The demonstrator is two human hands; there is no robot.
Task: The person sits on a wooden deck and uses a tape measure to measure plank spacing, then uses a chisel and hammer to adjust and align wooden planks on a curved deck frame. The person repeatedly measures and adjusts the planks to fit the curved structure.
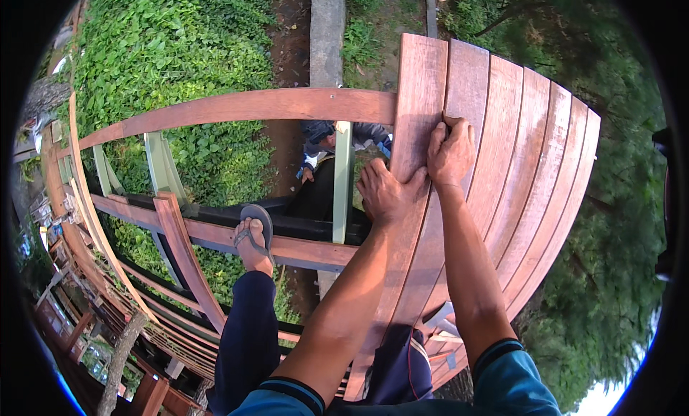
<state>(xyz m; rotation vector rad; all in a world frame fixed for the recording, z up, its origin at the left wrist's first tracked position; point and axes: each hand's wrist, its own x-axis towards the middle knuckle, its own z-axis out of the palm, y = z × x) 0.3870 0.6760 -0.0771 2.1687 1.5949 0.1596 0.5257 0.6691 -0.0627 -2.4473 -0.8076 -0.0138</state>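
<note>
Several reddish-brown wooden planks [502,115] lie side by side on a raised frame at the right. My left hand [387,190] is closed over the left edge of the leftmost plank [420,79], its thumb lying on the top face. Just to the right, my right hand [452,154] rests at the seam between that plank and its neighbour [466,79]. Its fingers are curled and pressed together near the seam; whatever they hold, if anything, is hidden. A curved wooden beam [244,106] meets the leftmost plank at its far end.
My sandalled foot [255,237] stands on a wooden beam [308,251] of the frame. Below, a person in a dark cap [316,133] is beside a pale green metal post [342,186]. Green plants [179,50] and a concrete strip [327,36] lie underneath. Trees [610,201] grow at the right.
</note>
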